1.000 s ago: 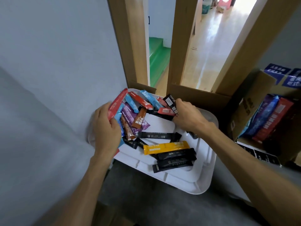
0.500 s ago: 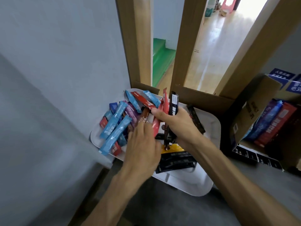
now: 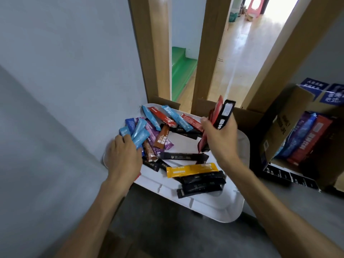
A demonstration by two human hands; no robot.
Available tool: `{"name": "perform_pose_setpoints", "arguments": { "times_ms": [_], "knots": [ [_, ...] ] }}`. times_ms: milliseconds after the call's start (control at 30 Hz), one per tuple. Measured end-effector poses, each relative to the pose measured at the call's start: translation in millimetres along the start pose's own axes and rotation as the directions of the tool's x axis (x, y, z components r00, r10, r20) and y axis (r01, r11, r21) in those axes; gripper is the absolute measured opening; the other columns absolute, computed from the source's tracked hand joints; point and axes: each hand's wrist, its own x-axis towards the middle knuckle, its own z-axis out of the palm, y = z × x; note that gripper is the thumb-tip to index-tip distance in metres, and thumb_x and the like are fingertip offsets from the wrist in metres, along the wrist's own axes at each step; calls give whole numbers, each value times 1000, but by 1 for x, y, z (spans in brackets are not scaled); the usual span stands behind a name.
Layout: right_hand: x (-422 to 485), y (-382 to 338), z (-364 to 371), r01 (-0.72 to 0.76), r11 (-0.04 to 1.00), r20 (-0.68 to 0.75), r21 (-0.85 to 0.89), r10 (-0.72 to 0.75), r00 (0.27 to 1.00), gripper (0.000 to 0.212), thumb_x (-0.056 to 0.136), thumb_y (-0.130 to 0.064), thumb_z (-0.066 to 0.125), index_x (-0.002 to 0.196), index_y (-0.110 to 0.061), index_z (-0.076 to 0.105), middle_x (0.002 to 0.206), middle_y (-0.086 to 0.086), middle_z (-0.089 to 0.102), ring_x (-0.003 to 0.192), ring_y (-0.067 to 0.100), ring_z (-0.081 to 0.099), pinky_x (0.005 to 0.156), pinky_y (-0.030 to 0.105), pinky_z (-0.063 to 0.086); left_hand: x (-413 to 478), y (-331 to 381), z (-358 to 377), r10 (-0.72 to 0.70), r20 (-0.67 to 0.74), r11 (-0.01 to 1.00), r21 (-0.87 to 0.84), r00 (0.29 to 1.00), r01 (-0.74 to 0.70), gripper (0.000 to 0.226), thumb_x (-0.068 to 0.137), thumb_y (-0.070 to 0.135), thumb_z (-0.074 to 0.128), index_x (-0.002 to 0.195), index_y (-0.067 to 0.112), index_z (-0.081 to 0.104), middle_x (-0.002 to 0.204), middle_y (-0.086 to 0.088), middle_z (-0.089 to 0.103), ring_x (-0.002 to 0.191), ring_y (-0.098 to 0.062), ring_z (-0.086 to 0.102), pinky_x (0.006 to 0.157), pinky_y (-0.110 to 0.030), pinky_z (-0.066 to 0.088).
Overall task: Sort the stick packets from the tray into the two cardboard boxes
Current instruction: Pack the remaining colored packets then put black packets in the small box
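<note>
Left hand [image 3: 123, 157] shifted left, fingers curled on light-blue stick packets [image 3: 139, 135]; right hand [image 3: 219, 140] grips red and black stick packets [image 3: 223, 116] over white plastic tray [image 3: 204, 207].

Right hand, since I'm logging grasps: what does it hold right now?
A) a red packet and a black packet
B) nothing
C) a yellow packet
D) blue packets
A: the right hand grips a red packet and a black packet above the tray, while the yellow packet lies on it.
</note>
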Motion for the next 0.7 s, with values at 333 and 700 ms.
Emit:
{"name": "perform_pose_setpoints", "arguments": {
  "times_ms": [333,700],
  "knots": [
    [-20,-7,-27,-14,992,-20,123,17,1000,18,87,-18,75,81,-6,63,70,2,64,64,8,61,61,25,52,-47,82,-36,402,-96,767,-507,910,-392,17,101,30,50,113,22,59,102,7,48,91,-4,49,72,-12,37],
    [-90,-14,-169,-155,865,-279,478,316,907,57,65,-38,80,116,-17,64,100,5,76,92,23,74,68,33,59,-123,202,-17,716,34,522,-690,698,-501,31,100,43,38,103,22,61,96,16,44,93,-4,52,77,-11,37]
  ]
}}
